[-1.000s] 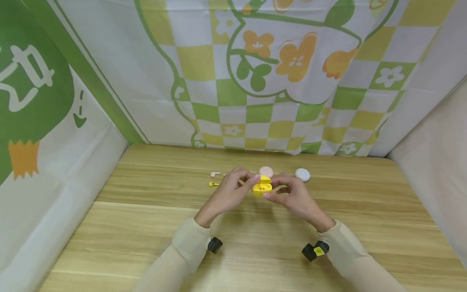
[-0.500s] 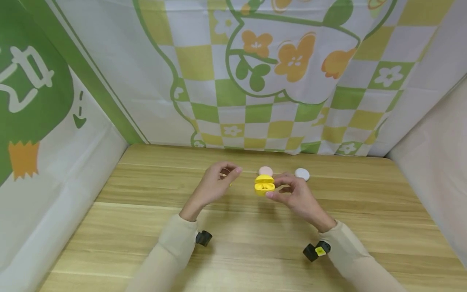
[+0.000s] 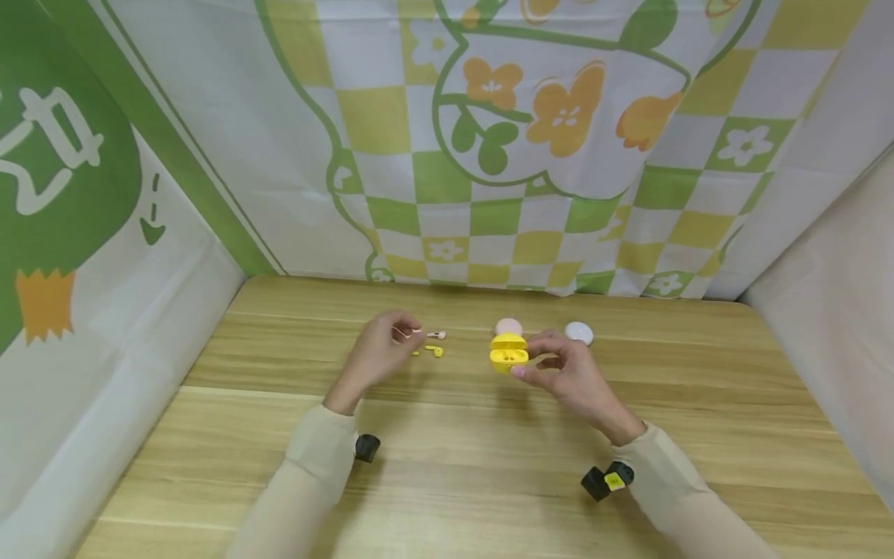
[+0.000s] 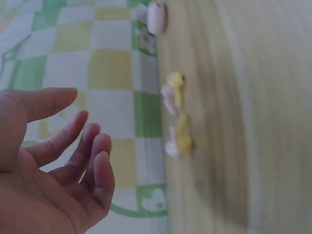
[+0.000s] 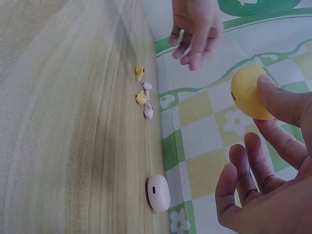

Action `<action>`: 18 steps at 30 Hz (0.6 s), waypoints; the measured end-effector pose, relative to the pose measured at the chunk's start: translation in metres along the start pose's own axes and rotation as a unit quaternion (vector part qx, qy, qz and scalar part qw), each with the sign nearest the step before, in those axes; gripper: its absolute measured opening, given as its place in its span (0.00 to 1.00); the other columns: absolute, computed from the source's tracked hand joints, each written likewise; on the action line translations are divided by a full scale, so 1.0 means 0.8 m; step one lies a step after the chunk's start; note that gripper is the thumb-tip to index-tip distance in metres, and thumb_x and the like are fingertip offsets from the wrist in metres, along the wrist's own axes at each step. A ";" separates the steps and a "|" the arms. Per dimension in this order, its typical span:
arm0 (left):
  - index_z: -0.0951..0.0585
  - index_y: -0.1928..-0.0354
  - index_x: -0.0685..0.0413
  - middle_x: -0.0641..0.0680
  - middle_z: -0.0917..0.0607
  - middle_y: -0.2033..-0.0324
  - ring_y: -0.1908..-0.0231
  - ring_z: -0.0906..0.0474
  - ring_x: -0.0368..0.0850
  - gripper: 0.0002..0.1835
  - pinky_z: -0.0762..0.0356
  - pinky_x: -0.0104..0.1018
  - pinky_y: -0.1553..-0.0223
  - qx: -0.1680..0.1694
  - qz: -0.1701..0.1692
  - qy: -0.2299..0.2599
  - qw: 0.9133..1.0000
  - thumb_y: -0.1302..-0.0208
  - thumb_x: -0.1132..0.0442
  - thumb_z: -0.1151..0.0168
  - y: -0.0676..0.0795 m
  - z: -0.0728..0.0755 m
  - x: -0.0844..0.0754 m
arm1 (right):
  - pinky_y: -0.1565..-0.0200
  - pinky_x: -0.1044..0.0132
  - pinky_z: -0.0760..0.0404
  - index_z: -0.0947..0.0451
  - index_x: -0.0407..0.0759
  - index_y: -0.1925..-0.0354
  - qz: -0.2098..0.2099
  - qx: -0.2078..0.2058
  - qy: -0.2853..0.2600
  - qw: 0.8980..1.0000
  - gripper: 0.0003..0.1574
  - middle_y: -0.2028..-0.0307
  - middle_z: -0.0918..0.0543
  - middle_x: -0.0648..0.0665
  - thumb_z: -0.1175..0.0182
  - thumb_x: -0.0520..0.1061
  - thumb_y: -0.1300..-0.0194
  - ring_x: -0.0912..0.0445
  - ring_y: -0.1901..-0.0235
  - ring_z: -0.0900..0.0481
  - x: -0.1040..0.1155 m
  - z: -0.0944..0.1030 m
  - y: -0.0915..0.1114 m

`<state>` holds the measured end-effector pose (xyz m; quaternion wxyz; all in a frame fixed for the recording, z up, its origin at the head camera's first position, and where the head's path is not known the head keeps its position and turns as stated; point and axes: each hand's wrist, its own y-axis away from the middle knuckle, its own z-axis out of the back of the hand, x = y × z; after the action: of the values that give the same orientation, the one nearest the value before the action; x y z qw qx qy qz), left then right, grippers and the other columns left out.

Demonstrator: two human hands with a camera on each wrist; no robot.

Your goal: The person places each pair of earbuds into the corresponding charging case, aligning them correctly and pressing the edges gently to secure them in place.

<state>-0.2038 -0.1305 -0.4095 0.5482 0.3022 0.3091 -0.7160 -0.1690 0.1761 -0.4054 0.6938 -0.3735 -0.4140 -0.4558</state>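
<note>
Here, right hand (image 3: pixel 576 379): fingers grasping, with the thumb and index finger pinching the yellow earbud case from its right side; the other fingers bend loosely, clear of it.
Yellow earbud case (image 3: pixel 500 366): raised above the surface, lid tipped up, inner slots facing the person; the slots are too small to read in detail.
Left hand (image 3: pixel 373 353): fingers released, gently curved, above the surface just beside the earbuds and well apart from the case.
Yellow earbuds (image 4: pixel 185 141): two, out on the surface, stems towards each other; in the head view the left one is mostly hidden by the hand.
Pink earbuds (image 4: pixel 168 100): two, in a row just behind the yellow pair, also outside any container.
Pink earbud case (image 5: pixel 159 193): closed, on the surface, partly covered by the yellow one in the head view; contents hidden.
White case (image 3: pixel 579 334): closed and rounded, near the back edge, to the right of the pink one; contents hidden.
Wrists: cream sleeves (image 3: pixel 321 450), each with a black camera (image 3: pixel 596 483).
Surface (image 3: pixel 489 497): wood-grain, carrying all but the yellow case.
Backdrop cloth (image 3: pixel 377 120): green, yellow and white checks with orange flowers.
</note>
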 end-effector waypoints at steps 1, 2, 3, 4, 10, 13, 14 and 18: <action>0.17 0.52 0.63 0.59 0.16 0.56 0.57 0.20 0.54 0.14 0.20 0.49 0.55 0.000 0.010 -0.009 1.000 0.29 0.59 0.36 0.000 0.000 0.003 | 0.51 0.60 0.19 0.13 0.37 0.55 0.000 0.000 0.001 1.000 0.13 0.51 0.18 0.42 0.26 0.39 0.39 0.49 0.49 0.24 0.000 0.000 0.000; 0.17 0.51 0.64 0.60 0.16 0.56 0.57 0.19 0.55 0.14 0.20 0.50 0.55 0.002 0.021 -0.018 1.000 0.29 0.59 0.35 0.000 0.000 0.005 | 0.51 0.60 0.18 0.13 0.37 0.55 0.001 -0.001 0.002 1.000 0.13 0.51 0.18 0.42 0.26 0.39 0.39 0.49 0.49 0.24 0.000 0.000 0.000; 0.17 0.52 0.64 0.61 0.16 0.57 0.56 0.19 0.56 0.14 0.20 0.51 0.55 0.003 0.032 -0.026 0.999 0.29 0.59 0.35 0.000 0.000 0.008 | 0.51 0.60 0.18 0.13 0.37 0.55 0.002 -0.001 0.003 1.000 0.13 0.51 0.18 0.42 0.26 0.39 0.39 0.49 0.49 0.24 0.000 0.000 0.000; 0.17 0.51 0.65 0.61 0.16 0.56 0.56 0.19 0.56 0.15 0.20 0.52 0.54 0.005 0.043 -0.035 0.998 0.30 0.58 0.35 0.000 0.000 0.011 | 0.51 0.60 0.18 0.13 0.37 0.55 0.002 -0.001 0.004 1.000 0.13 0.51 0.18 0.42 0.26 0.39 0.39 0.49 0.49 0.24 0.000 0.000 0.001; 0.18 0.48 0.67 0.62 0.16 0.55 0.63 0.19 0.51 0.22 0.20 0.44 0.64 0.020 0.108 -0.068 0.992 0.30 0.53 0.34 -0.005 -0.003 0.024 | 0.50 0.57 0.19 0.14 0.37 0.55 -0.002 0.001 0.007 1.000 0.13 0.51 0.18 0.42 0.27 0.39 0.39 0.50 0.49 0.24 0.001 0.001 0.001; 0.18 0.54 0.68 0.61 0.17 0.59 0.73 0.26 0.44 0.22 0.28 0.35 0.73 0.031 0.130 -0.070 0.989 0.31 0.51 0.33 -0.007 -0.006 0.031 | 0.49 0.55 0.19 0.14 0.37 0.55 -0.006 0.004 0.007 1.000 0.13 0.50 0.19 0.42 0.27 0.39 0.38 0.50 0.49 0.24 0.001 0.001 0.002; 0.18 0.55 0.68 0.60 0.17 0.58 0.74 0.28 0.43 0.23 0.29 0.34 0.74 0.032 0.136 -0.072 0.988 0.32 0.50 0.32 -0.008 -0.007 0.033 | 0.49 0.54 0.20 0.14 0.37 0.55 -0.007 0.005 0.006 1.000 0.13 0.50 0.19 0.42 0.27 0.40 0.38 0.50 0.49 0.24 0.001 0.001 0.002; 0.18 0.57 0.67 0.62 0.16 0.55 0.69 0.26 0.47 0.24 0.25 0.40 0.67 0.031 0.158 -0.091 0.983 0.34 0.48 0.30 -0.011 -0.009 0.039 | 0.49 0.53 0.20 0.14 0.36 0.55 -0.010 0.006 0.007 1.000 0.13 0.50 0.19 0.42 0.27 0.39 0.38 0.49 0.49 0.24 0.002 0.000 0.002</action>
<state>-0.2182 -0.1418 -0.4371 0.6703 0.2981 0.1838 -0.6543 -0.1673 0.1761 -0.4040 0.6942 -0.3621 -0.4155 -0.4630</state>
